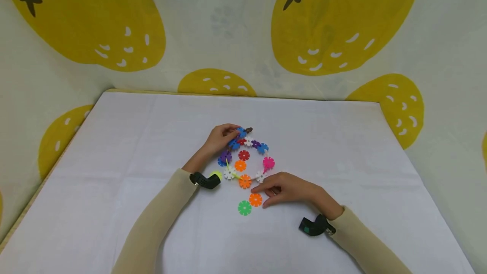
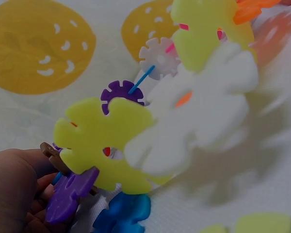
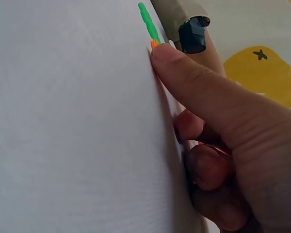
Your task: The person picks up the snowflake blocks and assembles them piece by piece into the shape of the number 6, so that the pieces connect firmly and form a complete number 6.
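Observation:
A loop of linked plastic snowflake discs stands on the white table, with blue, purple, white, yellow, pink and orange pieces in it. At its far left side my left hand [image 1: 222, 137] pinches a blue disc [image 1: 241, 132] of the loop. In the left wrist view a yellow disc [image 2: 99, 141] and a white disc [image 2: 203, 109] of the loop are close. My right hand [image 1: 291, 188] rests low by a loose orange disc [image 1: 255, 199], index finger and thumb spread at its edge. A loose green disc [image 1: 244, 208] lies beside it.
Inside the loop are a red disc [image 1: 244, 155] and another orange disc [image 1: 240, 165]. A yellow disc [image 1: 216, 175] sits by the left wrist, partly hidden by the black wrist camera [image 1: 205, 180]. Patterned cloth hangs behind the table [image 1: 323, 130].

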Motion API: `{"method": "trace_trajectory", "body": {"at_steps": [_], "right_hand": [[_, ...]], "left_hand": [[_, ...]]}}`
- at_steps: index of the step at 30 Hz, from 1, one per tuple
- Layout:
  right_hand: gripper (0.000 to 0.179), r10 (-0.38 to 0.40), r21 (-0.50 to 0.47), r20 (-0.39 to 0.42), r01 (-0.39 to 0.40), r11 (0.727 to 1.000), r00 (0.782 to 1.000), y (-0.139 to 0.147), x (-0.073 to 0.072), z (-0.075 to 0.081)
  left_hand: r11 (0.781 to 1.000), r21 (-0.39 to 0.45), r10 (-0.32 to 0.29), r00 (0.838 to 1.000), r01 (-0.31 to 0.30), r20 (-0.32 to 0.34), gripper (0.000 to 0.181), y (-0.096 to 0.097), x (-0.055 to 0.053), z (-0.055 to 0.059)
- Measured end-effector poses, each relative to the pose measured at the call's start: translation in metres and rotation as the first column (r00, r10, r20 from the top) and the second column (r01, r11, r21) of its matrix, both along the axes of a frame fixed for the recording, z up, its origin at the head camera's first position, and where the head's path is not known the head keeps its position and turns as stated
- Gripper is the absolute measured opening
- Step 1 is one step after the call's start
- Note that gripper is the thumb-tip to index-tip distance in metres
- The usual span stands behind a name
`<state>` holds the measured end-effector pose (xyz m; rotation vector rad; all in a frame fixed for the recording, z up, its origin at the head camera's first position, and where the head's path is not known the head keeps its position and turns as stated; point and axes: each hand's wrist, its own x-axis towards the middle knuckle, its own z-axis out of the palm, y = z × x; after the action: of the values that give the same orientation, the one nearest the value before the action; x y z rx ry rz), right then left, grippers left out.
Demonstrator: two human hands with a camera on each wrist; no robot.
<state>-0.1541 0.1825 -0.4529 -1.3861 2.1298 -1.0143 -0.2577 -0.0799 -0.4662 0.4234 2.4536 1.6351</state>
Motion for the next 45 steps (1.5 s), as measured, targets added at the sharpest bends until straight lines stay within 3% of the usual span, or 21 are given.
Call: {"method": "trace_trajectory", "body": {"at_steps": [5, 13, 24, 37, 45], "right_hand": [[0.029, -0.008, 0.001, 0.026, 0.008, 1.000, 1.000, 0.000, 0.003, 0.000], [0.030, -0.042, 0.035, 0.032, 0.041, 0.999, 0.999, -0.005, 0.008, 0.003], [0.025, -0.090, 0.035, 0.187, 0.084, 0.996, 0.978, -0.001, 0.008, 0.006], [0.015, -0.092, -0.051, 0.279, 0.110, 0.993, 0.956, 0.008, 0.008, 0.002], [0.017, -0.155, -0.147, 0.317, 0.210, 0.967, 0.936, 0.018, 0.000, 0.000]], "left_hand": [[1.000, -0.003, -0.008, 1.000, 0.008, -0.009, 0.031, 0.000, 0.002, -0.001], [1.000, -0.013, -0.009, 1.000, 0.008, -0.020, 0.030, 0.000, 0.002, -0.002], [0.999, 0.013, -0.029, 0.999, 0.029, -0.023, 0.031, -0.001, 0.003, 0.000], [1.000, 0.017, -0.024, 0.999, 0.024, -0.038, 0.029, -0.001, 0.002, -0.001], [0.999, 0.028, -0.035, 0.999, 0.035, -0.024, 0.030, -0.001, 0.001, -0.001]]}}
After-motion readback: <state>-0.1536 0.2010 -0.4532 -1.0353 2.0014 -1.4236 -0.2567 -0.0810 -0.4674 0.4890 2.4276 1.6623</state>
